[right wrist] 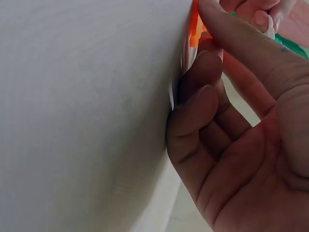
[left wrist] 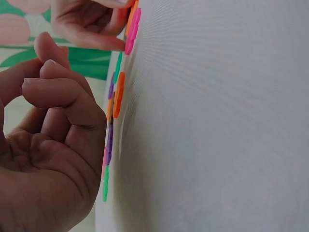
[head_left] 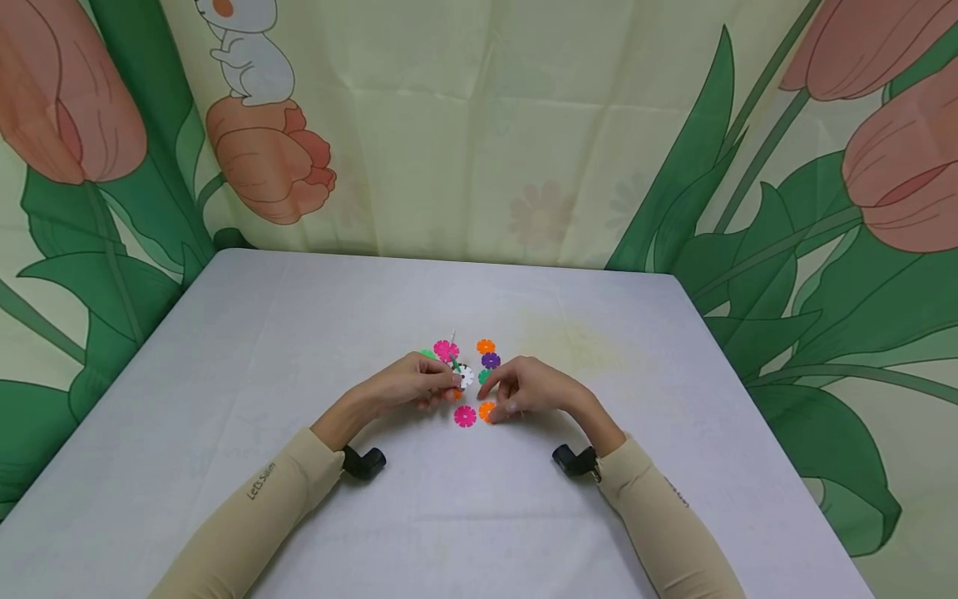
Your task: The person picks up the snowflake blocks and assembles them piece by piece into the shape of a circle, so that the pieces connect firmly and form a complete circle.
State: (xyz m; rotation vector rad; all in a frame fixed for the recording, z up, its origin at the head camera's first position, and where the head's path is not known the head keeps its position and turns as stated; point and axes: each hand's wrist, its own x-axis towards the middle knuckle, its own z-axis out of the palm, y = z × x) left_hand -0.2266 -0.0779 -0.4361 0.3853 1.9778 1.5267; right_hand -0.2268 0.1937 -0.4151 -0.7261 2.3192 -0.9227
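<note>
My left hand (head_left: 407,381) pinches a white notched plastic disc (head_left: 467,378) between thumb and fingers, just over the table. A green disc (head_left: 455,363), seen nearly edge-on, stands against the white one. In the right wrist view, the white disc (right wrist: 269,26) shows at the left fingertips, with the green disc (right wrist: 289,46) beside it. My right hand (head_left: 535,387) is low over the table, its thumb tip at the edge of an orange disc (head_left: 486,411). Its index finger reaches toward the group, apart from the thumb; the other fingers are bent under the palm.
Around the hands lie a pink disc (head_left: 465,416), another pink disc (head_left: 446,350), an orange disc (head_left: 486,346), a purple disc (head_left: 490,360) and a teal disc (head_left: 484,378). A white cloth covers the table (head_left: 464,532). Behind it hangs a flowered curtain (head_left: 479,166).
</note>
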